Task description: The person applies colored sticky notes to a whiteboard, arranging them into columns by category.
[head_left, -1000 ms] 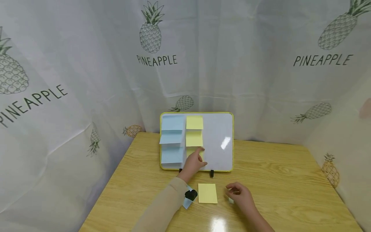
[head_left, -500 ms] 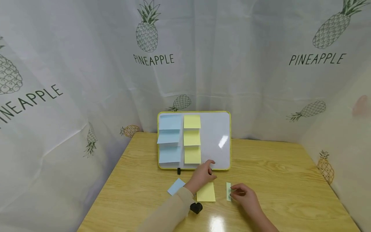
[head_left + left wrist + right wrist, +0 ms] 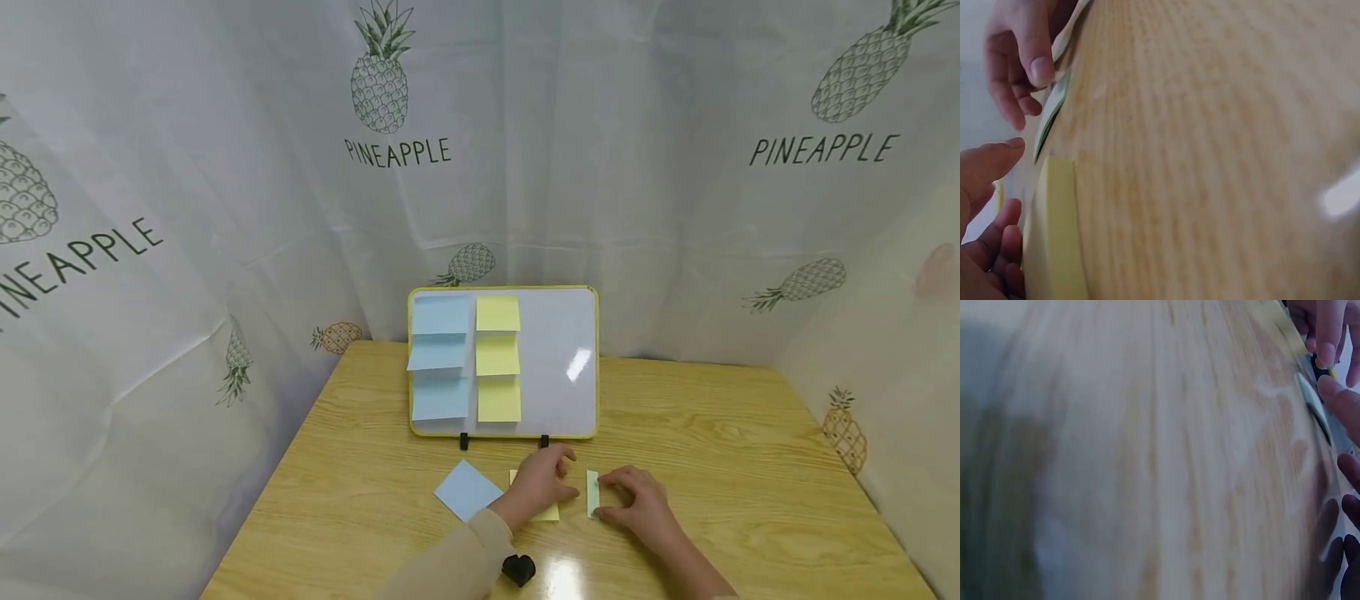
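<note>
My left hand (image 3: 542,483) hovers over the yellow sticky-note pad (image 3: 551,512), thumb and fingers apart with nothing between them. It covers most of that pad in the head view. At the right edge of a narrow pale green sticky-note pad (image 3: 592,494) is my right hand (image 3: 641,508), thumb and index finger spread along the edge. Whether those fingertips touch it I cannot tell. In the left wrist view the green pad (image 3: 1052,114) lies between both hands, beyond the thick yellow pad (image 3: 1063,231). A blue sticky-note pad (image 3: 467,490) lies turned at an angle, left of my left hand.
Behind the pads stands a yellow-framed whiteboard (image 3: 558,333) on small black feet. It bears a column of blue notes (image 3: 438,398) and a column of yellow notes (image 3: 498,400). The wooden table (image 3: 720,433) extends right; a pineapple-print curtain (image 3: 585,167) hangs behind.
My left hand has come off the lowest yellow note and moved down and right, over the yellow pad, uncovering the blue pad. My right hand has spread its fingers beside the green pad.
</note>
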`<state>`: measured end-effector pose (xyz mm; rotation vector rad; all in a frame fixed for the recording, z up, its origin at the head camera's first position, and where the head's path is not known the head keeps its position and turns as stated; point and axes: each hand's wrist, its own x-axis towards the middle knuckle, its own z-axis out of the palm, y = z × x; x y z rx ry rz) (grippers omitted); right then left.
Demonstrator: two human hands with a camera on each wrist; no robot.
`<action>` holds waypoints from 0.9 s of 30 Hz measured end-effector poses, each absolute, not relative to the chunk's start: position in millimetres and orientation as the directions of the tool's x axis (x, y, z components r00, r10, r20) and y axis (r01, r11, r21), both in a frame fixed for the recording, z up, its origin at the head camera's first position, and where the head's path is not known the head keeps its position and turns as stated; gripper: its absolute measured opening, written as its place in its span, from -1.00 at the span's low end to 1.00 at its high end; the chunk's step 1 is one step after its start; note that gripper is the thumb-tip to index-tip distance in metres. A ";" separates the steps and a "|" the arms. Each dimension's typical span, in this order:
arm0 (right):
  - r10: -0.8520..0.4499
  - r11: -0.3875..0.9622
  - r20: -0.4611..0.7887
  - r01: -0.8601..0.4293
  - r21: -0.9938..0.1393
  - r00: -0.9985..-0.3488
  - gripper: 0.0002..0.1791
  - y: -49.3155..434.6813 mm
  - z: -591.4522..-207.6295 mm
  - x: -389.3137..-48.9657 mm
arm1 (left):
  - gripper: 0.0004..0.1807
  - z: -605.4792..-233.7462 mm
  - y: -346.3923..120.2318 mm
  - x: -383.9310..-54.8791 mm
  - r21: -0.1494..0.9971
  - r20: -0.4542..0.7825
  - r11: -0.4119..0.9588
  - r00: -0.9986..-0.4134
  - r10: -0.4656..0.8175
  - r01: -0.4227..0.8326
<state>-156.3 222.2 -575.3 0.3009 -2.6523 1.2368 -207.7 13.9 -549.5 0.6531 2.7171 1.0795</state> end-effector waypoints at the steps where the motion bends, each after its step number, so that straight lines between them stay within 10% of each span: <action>1: -0.107 0.647 0.281 -0.282 -0.709 -0.954 -0.50 222.8 -576.9 -156.9 | -0.50 -551.6 14.5 -206.8 0.665 0.032 0.658 -0.893 0.448 0.354; 12: -0.154 0.738 0.350 -0.343 -0.582 -0.924 -0.45 220.6 -585.5 -161.7 | -0.59 -568.2 18.8 -199.7 0.420 0.069 0.792 -0.885 0.460 0.444; 27: -0.122 0.770 0.275 -0.266 -0.580 -0.954 -0.54 217.7 -580.8 -165.3 | -0.58 -565.9 20.7 -192.7 0.386 0.075 0.813 -0.894 0.443 0.435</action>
